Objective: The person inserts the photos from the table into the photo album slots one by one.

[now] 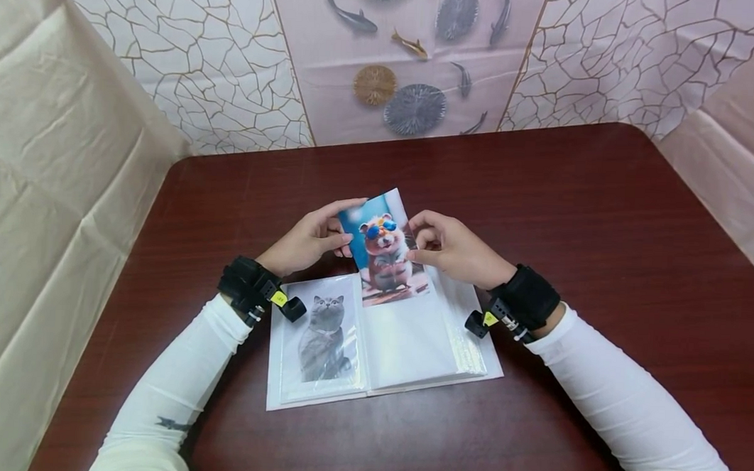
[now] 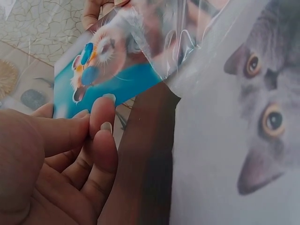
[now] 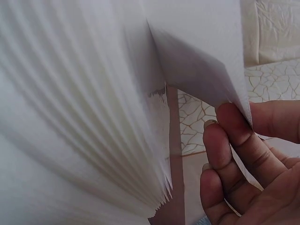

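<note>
A photo album (image 1: 410,344) lies spread out on the table in the head view. My left hand (image 1: 309,242) pinches the left edge of a photo of a hamster in sunglasses (image 1: 385,257), which leans up over the right-hand page. Clear plastic (image 2: 180,47) covers its lower part in the left wrist view, while its top sticks out. At the photo's right side, my right hand (image 1: 456,250) pinches the edge of a white album page (image 3: 229,89) between thumb and index finger. A grey cat photo (image 1: 327,339) fills the left page's sleeve.
The dark red wooden table (image 1: 577,196) extends around the album. Behind it hangs a patterned cloth (image 1: 201,48), and beige cloth (image 1: 54,176) borders the left side. Black wrist straps with cameras (image 1: 524,296) hang low over the album's sides.
</note>
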A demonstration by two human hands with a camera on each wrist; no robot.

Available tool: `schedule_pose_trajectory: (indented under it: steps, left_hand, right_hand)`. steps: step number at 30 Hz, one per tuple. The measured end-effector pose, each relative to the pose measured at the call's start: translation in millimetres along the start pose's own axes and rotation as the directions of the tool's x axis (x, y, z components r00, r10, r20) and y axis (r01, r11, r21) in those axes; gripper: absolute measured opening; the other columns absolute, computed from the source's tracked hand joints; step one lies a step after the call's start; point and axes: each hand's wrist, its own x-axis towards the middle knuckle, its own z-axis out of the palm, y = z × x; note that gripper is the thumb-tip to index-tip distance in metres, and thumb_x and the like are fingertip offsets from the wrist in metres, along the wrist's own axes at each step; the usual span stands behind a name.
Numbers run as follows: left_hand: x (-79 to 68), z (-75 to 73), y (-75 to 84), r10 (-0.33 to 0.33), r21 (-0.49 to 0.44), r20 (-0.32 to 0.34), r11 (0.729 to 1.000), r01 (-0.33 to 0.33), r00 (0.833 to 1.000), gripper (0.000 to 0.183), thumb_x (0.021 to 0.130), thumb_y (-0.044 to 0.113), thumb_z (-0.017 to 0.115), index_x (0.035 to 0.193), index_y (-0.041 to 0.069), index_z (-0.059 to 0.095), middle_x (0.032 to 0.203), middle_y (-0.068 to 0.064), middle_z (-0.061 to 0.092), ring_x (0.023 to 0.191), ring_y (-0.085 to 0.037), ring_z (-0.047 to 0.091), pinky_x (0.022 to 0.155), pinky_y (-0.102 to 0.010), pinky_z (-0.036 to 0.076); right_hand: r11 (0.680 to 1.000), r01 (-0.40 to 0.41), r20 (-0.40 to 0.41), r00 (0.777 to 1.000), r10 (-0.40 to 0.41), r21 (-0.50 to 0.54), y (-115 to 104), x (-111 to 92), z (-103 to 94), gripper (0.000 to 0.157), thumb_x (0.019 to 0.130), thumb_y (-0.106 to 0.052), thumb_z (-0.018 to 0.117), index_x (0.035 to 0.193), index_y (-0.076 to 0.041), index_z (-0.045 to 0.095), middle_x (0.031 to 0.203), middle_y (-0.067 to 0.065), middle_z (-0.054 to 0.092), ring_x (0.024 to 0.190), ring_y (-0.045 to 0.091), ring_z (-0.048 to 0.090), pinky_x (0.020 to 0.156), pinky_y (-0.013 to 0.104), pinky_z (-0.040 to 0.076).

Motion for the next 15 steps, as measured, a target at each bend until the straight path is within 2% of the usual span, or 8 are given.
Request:
schedule_pose_trajectory:
  steps: [9, 15]
  left_hand:
    - [1.1, 1.0, -0.9, 0.016, 0.014, 0.018, 1.000, -0.017, 1.000, 0.058, 0.094, 0.007, 0.056, 0.147, 0.027, 0.040, 0.090, -0.019, 0.058, 0.081, -0.031, 0.059, 0.076, -0.039, 0.054]
    - [1.2, 1.9, -1.9, 0.017, 0.047, 0.032, 0.999, -0.018, 0.999, 0.057, 0.095, 0.006, 0.055, 0.145, 0.028, 0.042, 0.088, -0.018, 0.058, 0.080, -0.030, 0.061, 0.076, -0.039, 0.054]
  right_hand:
    - [1.000, -0.009, 0.003, 1.000, 0.009, 0.005, -0.8, 0.5, -1.5, 0.037, 0.090, -0.009, 0.064, 0.122, -0.002, 0.047, 0.077, 0.012, 0.053, 0.073, 0.024, 0.047, 0.069, 0.032, 0.037]
    - [1.000, -0.004, 0.006, 1.000, 0.004, 0.014, -0.8, 0.5, -1.0, 0.035, 0.091, -0.009, 0.063, 0.120, -0.002, 0.047, 0.077, 0.011, 0.053, 0.068, 0.022, 0.043, 0.064, 0.031, 0.033]
